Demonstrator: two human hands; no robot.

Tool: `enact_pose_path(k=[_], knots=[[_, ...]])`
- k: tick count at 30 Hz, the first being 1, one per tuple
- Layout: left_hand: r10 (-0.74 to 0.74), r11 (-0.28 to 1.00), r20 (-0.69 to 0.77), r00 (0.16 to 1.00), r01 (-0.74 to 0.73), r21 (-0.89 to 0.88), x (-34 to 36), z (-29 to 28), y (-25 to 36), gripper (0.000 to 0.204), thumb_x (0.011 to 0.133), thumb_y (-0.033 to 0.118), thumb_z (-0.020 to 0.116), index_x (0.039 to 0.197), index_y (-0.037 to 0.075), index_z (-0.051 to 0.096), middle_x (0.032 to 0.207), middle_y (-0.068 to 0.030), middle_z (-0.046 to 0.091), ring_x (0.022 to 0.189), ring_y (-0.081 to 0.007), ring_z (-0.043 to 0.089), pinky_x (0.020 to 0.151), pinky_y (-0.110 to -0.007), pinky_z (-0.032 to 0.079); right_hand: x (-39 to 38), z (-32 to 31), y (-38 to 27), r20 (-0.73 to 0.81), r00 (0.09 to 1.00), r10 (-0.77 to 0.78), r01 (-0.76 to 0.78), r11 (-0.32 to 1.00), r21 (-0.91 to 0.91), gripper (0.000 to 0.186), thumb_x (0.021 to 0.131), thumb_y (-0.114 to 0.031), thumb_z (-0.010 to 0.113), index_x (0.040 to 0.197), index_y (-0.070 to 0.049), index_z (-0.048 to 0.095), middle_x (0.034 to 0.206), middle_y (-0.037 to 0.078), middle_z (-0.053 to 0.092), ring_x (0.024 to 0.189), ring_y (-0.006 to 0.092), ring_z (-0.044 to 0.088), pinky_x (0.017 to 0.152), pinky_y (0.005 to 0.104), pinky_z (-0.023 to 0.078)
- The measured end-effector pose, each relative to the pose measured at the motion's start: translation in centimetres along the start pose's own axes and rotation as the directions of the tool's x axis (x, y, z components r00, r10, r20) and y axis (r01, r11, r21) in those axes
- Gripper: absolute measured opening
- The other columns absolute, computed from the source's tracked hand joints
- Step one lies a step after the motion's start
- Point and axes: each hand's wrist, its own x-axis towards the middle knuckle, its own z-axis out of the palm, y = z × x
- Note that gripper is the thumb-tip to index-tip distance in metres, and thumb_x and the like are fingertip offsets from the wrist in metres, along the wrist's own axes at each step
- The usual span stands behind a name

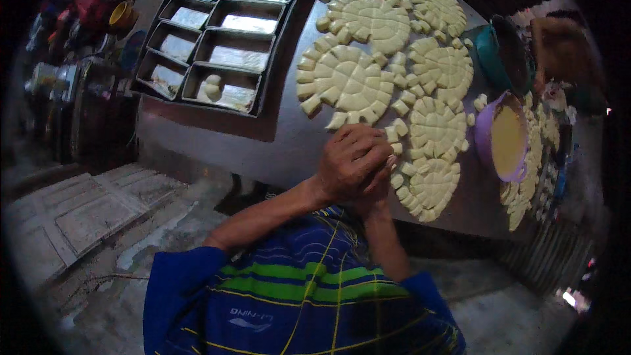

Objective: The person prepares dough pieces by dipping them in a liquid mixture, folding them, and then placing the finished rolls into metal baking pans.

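My left hand [350,161] is closed over my right hand [376,192], the two pressed together in front of my chest at the table's near edge. Whatever lies between the palms, if anything, is hidden. Just beyond them, rounds of pale dough [347,82] scored into wedges lie on the table, ringed by small cut dough pieces [399,106]. To the left, a dark set of rectangular baking tins [268,69] stands in two columns. One small dough ball [211,85] sits in the nearest right tin; the other visible tins hold none.
A purple bowl [485,135] of yellowish contents stands at the right, with a teal container [490,59] behind it. More dough lies past the bowl. The metal table [217,148] ends close to my body. Panelled boards [85,207] lie on the floor at left.
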Motion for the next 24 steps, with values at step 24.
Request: enact_pose_path(k=[24], knots=[[-0.541, 0.495, 0.641, 0.545, 0.822, -0.281, -0.8, 10.0, -0.2, 0.022, 0.098, 0.017, 0.058, 0.114, 0.002, 0.063, 0.114, -0.0066, 0.066, 0.109, -0.0172, 0.058, 0.098, -0.032, 0.043, 0.8, -46.3, 9.9, -0.230, 0.924, 0.306, -0.366, 0.880, -0.301, 0.035, 0.084, -0.006, 0.070, 0.119, -0.004, 0.068, 0.112, 0.011, 0.071, 0.098, 0.0155, 0.067, 0.086, 0.0299, 0.054]])
